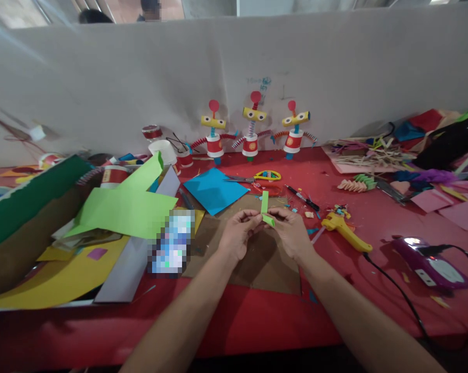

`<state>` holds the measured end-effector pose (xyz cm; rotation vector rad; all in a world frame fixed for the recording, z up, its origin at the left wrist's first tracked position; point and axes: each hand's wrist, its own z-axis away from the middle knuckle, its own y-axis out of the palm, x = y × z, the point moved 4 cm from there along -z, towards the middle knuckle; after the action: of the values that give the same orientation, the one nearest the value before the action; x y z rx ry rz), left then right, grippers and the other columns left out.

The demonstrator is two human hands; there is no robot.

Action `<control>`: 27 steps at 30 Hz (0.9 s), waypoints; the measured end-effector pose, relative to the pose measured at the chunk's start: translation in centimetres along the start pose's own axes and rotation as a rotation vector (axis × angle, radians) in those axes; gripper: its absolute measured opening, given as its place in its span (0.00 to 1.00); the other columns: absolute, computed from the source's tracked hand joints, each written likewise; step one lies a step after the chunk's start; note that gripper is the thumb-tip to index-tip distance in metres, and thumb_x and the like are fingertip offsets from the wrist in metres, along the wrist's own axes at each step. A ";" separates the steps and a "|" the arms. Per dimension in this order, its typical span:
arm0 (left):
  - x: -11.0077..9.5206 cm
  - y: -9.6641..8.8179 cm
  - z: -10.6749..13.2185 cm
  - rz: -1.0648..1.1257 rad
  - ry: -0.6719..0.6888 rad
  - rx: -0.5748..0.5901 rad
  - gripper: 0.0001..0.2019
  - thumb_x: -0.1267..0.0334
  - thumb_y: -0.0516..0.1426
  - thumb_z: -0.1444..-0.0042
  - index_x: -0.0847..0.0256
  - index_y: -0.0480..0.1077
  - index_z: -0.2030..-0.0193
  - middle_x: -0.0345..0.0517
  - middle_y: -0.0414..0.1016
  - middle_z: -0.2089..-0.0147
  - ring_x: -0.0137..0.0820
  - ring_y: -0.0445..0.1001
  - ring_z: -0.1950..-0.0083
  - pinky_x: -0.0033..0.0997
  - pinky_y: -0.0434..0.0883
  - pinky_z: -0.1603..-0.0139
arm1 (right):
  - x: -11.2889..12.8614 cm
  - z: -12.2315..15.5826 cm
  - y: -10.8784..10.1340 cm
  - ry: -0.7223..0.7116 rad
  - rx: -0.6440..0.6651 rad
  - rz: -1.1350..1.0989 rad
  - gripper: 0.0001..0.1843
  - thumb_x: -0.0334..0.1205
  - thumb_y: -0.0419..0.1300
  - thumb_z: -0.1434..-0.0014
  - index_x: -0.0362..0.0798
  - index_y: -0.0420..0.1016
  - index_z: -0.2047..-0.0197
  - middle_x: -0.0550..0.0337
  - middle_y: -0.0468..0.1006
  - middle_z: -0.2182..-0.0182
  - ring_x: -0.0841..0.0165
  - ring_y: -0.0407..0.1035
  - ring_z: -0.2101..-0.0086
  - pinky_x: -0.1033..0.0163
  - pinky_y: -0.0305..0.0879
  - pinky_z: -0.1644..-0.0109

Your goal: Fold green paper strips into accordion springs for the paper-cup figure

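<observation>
My left hand [239,231] and my right hand [288,228] meet over a brown cardboard sheet [272,274]. Between their fingertips is a light green paper strip [265,202], pinched from both sides. One part of the strip stands up, and another is bent across toward my right hand. Beyond the hands lie a blue paper square [216,189] and yellow-handled scissors [267,176]. A black pen [302,198] rests to their right. Close by my right hand is a yellow glue gun [346,232] on its side.
Three paper-cup robot figures [251,145] stand along the grey partition [140,77]. At left, a box [24,217] holds coloured paper, with a green sheet [125,207] on top. A phone [173,242] lies beside it. A purple power strip [431,264] with a cable sits right.
</observation>
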<state>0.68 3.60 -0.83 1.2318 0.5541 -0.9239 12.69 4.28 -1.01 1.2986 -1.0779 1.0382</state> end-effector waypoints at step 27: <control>-0.8 0.7 0.2 -0.017 0.160 -0.006 0.12 0.66 0.65 0.61 0.64 0.75 0.66 0.45 0.76 0.66 0.26 0.72 0.65 0.29 0.66 0.56 | 0.8 0.6 0.6 -0.036 -0.040 -0.073 0.07 0.43 0.63 0.53 0.49 0.76 0.70 0.61 0.77 0.71 0.67 0.69 0.68 0.60 0.65 0.60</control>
<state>0.84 3.67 0.22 1.3042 0.6950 -0.8415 12.22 3.67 -0.13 1.3193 -1.0649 0.9381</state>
